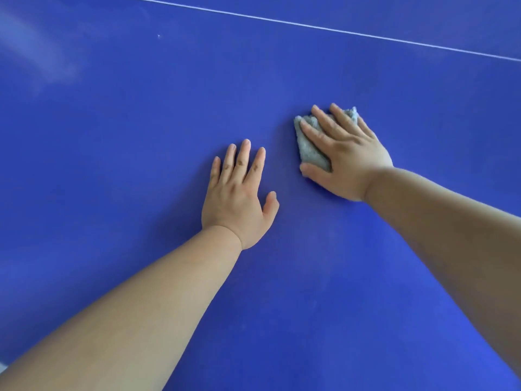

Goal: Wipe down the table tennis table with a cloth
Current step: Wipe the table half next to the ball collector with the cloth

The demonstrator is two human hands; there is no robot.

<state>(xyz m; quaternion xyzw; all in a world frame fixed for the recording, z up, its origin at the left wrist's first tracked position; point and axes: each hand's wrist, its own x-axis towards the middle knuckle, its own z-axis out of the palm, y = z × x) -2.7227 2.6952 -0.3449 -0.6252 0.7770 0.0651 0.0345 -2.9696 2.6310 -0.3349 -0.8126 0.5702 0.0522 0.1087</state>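
In the head view, the blue table fills the whole frame, with a thin white line slanting across the upper right. Right of centre, the right hand lies flat on a crumpled grey cloth, its fingers straight and spread over the cloth, pressing it against the table. The left hand rests palm down on the bare table at the centre of the frame, near the cloth but apart from it, fingers straight and slightly spread, holding nothing.

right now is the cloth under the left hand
No, the grey cloth lies under the right hand; the left hand rests flat on the bare blue table.
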